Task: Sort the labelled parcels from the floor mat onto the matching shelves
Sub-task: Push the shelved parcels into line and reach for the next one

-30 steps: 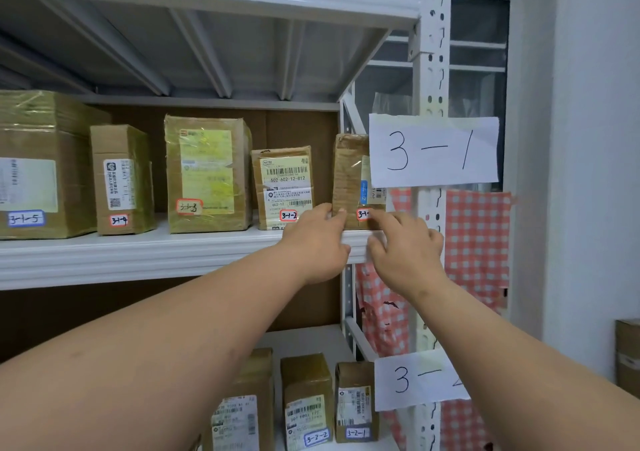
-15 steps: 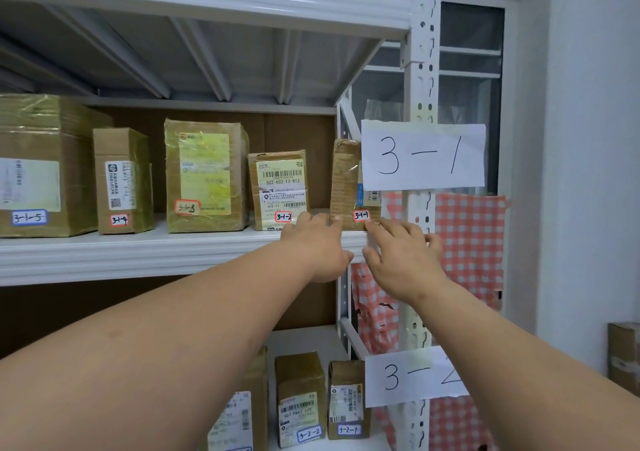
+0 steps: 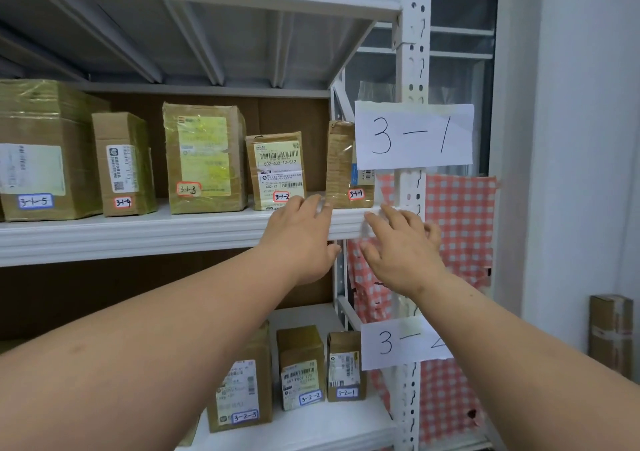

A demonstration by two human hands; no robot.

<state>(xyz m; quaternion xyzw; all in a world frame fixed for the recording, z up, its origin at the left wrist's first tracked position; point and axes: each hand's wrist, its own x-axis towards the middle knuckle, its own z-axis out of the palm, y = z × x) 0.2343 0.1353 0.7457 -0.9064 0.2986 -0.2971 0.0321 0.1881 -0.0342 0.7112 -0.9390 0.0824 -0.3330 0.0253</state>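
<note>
I see both hands up at the front edge of the 3-1 shelf (image 3: 138, 232), fingers straight and holding nothing. The left hand (image 3: 301, 242) lies over the shelf lip, its fingertips just below the gap between the 3-1-2 box (image 3: 277, 170) and the 3-1-1 box (image 3: 341, 166); whether they touch either box I can't quite make out. The right hand (image 3: 401, 249) is spread just beside the white post (image 3: 412, 69), fingertips at the shelf's right end. The 3-1-1 box stands upright at the far right of the shelf, partly behind the 3-1 sign (image 3: 414, 135). Left of it in a row stand 3-1-2, the 3-1-3 box (image 3: 204, 158), the 3-1-4 box (image 3: 121, 163) and the 3-1-5 box (image 3: 41, 152). On the shelf below stand three more boxes by the 3-2 sign (image 3: 398, 343)
</note>
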